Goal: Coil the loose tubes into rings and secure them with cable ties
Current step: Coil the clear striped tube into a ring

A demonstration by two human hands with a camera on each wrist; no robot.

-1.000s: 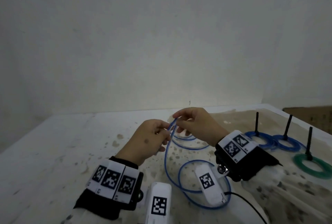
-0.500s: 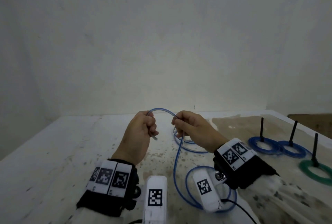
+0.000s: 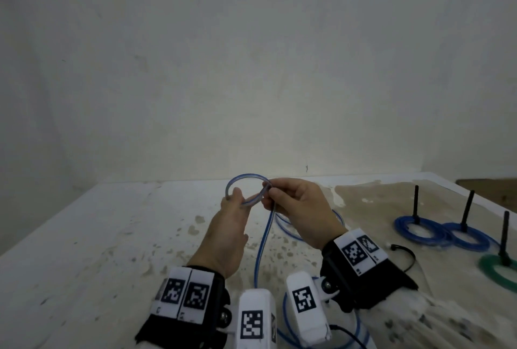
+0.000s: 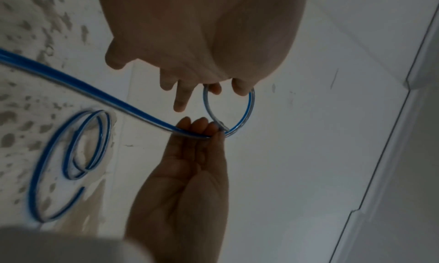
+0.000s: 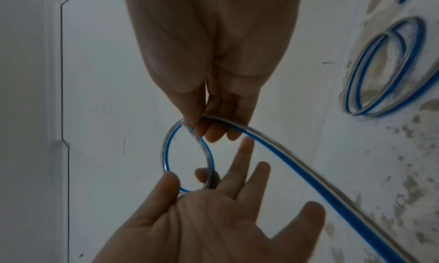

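The table [image 3: 84, 236], white with a stained patch toward its right edge, carried the work. Near that right edge three finished rings sat on upright black pegs: two blue rings [image 3: 419, 229] and a green ring [image 3: 495, 270], with a black cable tie [image 3: 405, 255] lying loose just inboard of them.

The blue tube [image 3: 263, 239] ran with its long axis from the near edge, between the two wrists, away to the hands at mid-table. Further slack lay in loose loops on the table [image 4: 78, 147] beyond and beneath the right hand.

The right hand [image 3: 296, 211] was held above the table with thumb and fingers pressed together, pinching the tube where the first loop [image 3: 246, 189] crossed over itself. The trailing length dropped from that pinch toward the near edge.

The left hand [image 3: 229, 225] held the opposite side of the loop between thumb and forefinger, with its remaining fingers [image 5: 247, 154] spread and straight.

Judgement: the coming turn depends on the trailing length, which lay below and toward the near edge from the right hand's pinch. The left hand was nearer to it and appeared freer to gather it. Coiling was barely begun.
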